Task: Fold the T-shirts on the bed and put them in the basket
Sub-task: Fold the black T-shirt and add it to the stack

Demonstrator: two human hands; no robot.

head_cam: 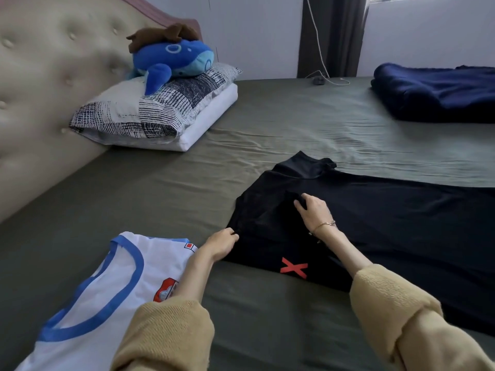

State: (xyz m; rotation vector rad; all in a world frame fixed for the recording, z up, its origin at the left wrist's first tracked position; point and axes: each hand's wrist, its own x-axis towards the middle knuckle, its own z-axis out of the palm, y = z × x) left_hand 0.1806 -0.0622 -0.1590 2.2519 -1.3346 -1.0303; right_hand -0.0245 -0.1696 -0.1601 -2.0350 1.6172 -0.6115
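Left hand pinches black T-shirt left edge | right hand pinches sleeve fold | shirt runs long toward bed's right edge

Black cotton T-shirt with a red X print: cut off at right frame edge; far hem and right sleeve not visible. White jersey with blue neck trim: lower part runs off bottom-left edge; chest badge partly covered by the mustard knit left sleeve. Folded navy blanket, upper right: cropped by right edge. Small dark object on a white cable, top centre: too small to identify. Left hand fingertips buried in shirt edge.
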